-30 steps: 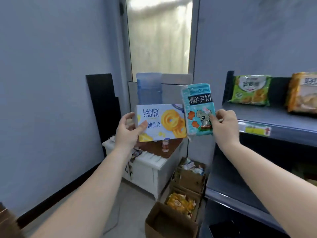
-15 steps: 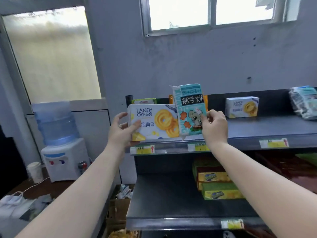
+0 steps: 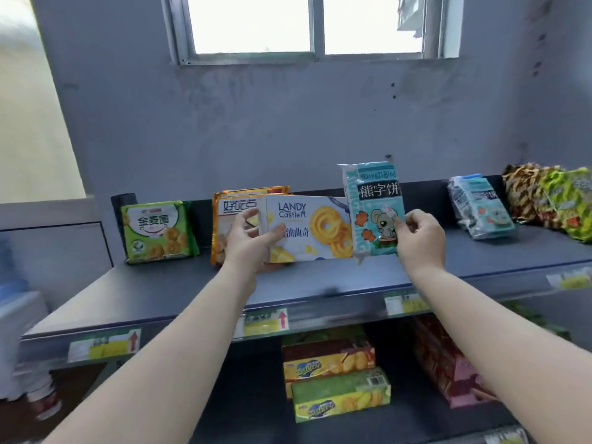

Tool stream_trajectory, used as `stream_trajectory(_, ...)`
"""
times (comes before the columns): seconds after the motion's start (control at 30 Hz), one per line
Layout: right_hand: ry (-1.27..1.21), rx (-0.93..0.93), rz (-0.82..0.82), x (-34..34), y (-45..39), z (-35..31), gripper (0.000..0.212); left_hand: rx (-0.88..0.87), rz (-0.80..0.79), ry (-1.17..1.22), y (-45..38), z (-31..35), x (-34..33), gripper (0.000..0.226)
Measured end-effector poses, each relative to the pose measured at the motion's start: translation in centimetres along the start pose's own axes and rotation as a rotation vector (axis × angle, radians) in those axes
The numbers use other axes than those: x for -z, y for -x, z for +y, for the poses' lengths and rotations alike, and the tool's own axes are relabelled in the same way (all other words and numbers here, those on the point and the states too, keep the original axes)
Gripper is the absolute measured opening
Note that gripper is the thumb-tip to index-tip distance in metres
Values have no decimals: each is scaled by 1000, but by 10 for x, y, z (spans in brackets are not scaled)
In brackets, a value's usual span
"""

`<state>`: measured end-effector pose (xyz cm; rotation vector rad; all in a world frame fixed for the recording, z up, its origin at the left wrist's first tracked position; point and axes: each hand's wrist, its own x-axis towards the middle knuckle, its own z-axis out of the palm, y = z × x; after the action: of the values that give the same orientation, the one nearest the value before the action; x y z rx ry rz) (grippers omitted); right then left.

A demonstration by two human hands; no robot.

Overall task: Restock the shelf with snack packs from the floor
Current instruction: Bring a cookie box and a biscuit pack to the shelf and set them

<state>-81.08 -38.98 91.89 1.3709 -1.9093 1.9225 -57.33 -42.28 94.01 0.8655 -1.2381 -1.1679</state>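
1. The left hand (image 3: 248,240) gripped the cookie box (image 3: 307,227) by its left end, label outward.
2. The right hand (image 3: 419,240) pinched the blue biscuit pack (image 3: 373,208) upright, likely to stand it.
3. Both hovered over the shelf (image 3: 192,283) near its back edge.

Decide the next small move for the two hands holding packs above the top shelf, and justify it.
Probably set the right hand's teal koala pack down rightward, beside the matching teal pack; bare top shelf lies between. The left hand holds the Landy Castle box.
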Motion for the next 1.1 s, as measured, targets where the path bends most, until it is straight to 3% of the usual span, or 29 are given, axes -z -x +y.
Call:
stream_trajectory(0.17,97,-33,62,12,-47,48,28,57,-128,-20,-43,-19,-58,70)
stream_trajectory(0.3,137,-57,115,16,-78,76,27,122,-238,-147,-82,-41,-93,74)
stream_trajectory(0.4,156,-71,136,21,-95,91,28,131,-275,-297,-106,-58,-109,91)
stream_trajectory(0.57,179,-36,130,30,-125,122,24,216,-270,-387,-137,-77,-124,90)
stream_trajectory(0.73,207,-32,148,43,-152,151,25,69,-174,-639,-158,-89,-149,88)
stream_trajectory(0.83,241,-18,166,59,-169,165,21,25,-113,-650,-164,-87,-160,100)
stream_trajectory(1.1,289,-77,182,110,-210,216,21,-7,-76,-641,-169,-91,-176,84)
